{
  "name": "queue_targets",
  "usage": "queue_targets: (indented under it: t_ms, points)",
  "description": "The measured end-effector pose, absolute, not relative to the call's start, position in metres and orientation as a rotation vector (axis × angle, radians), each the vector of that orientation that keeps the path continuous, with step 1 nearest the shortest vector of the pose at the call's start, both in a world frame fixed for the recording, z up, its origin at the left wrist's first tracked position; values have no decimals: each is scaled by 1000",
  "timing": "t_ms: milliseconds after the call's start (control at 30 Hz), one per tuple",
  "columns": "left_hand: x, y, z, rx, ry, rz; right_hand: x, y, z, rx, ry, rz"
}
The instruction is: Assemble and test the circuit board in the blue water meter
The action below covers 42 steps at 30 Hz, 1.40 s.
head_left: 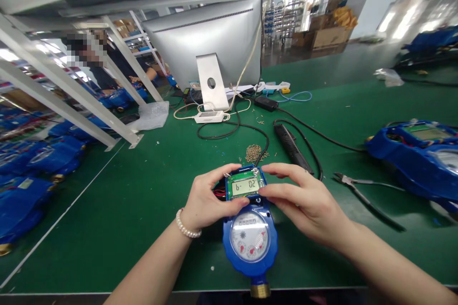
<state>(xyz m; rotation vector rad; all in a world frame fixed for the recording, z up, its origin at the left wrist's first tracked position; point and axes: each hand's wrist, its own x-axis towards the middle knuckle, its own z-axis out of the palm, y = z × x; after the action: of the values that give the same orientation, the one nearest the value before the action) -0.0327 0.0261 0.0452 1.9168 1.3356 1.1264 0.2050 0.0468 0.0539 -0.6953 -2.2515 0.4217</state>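
Note:
A blue water meter (250, 243) with a round dial and a brass fitting lies on the green table near its front edge. On its upper part sits a green circuit board with an LCD (245, 186) that reads "b- 02". My left hand (207, 200), a pearl bracelet on its wrist, grips the board's left side with thumb and fingers. My right hand (304, 200) holds the board's right side and top edge. Red and black wires show under the board on the left.
A black electric screwdriver (291, 145) with its cable, a pile of small screws (253, 152) and pliers (361, 195) lie behind and to the right. More blue meters (418, 157) lie right and far left. A monitor's back (214, 43) stands ahead; a person sits at back left.

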Motion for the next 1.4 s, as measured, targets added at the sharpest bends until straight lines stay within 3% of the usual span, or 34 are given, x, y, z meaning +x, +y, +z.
queue_targets:
  t_ms: [267,567,1400]
  points:
    - [-31,26,46,1890,1309,1114,208,59,54,-634,-2324,623]
    - [-35,27,41,1792,1260,1165,200,49,44,-876,-2116,913]
    - [-39,23,52,1822,1252,1031,191,49,41,-809,-2079,733]
